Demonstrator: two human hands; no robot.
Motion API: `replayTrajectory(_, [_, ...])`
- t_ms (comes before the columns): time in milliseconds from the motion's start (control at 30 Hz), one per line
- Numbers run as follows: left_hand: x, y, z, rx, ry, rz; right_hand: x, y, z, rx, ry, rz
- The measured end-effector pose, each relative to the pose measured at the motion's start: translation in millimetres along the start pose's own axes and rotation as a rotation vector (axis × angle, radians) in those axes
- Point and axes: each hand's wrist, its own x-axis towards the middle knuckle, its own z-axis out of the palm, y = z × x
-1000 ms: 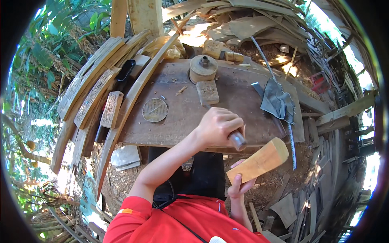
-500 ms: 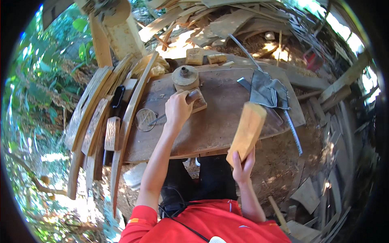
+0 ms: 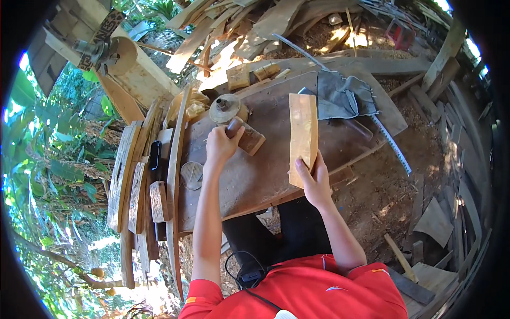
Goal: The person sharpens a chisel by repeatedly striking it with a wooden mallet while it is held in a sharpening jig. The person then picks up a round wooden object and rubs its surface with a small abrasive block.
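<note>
My left hand (image 3: pixel 220 148) is closed around the wooden handle (image 3: pixel 234 126) of a tool; its blade is hidden now, though a narrow dark blade showed earlier. Beside that hand lie a small wooden block (image 3: pixel 252 142) and a round wooden piece (image 3: pixel 228 109) with a dark knob on top. A clear round disc (image 3: pixel 192 175) rests to the left of my left forearm. My right hand (image 3: pixel 315 182) grips the lower end of a long, pale wood block (image 3: pixel 303 133), held above the bench with its far end pointing away from me.
Grey cloth (image 3: pixel 348 95) covers part of a long toothed saw blade (image 3: pixel 392 143) on the worn bench (image 3: pixel 255 183). Curved boards (image 3: pixel 176 165) stack along the left edge. Wood offcuts (image 3: pixel 238 77) sit at the back; scrap planks (image 3: pixel 435 223) litter the right.
The wood block in my right hand has swung left and stands straighter, turning a broad face up. My left hand still holds the tool, whose blade has gone out of sight. The view has shifted.
</note>
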Motion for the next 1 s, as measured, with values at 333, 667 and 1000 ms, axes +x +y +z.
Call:
replayTrajectory(333, [8.8, 10.8, -14.0, -0.189, -0.210, -0.122, -0.2, -2.9, -1.3, 0.008, -0.014, -0.001])
replayTrajectory(667, [-12.5, 31.7, -39.8, 0.168, 0.012, 0.216, -2.9, -8.1, -4.2, -0.034, -0.057, -0.047])
replayTrajectory(1000, [-15.3, 27.8, -4.0, -0.005, 0.064, 0.270, -4.2, -1.6, -2.8, -0.030, -0.059, -0.074])
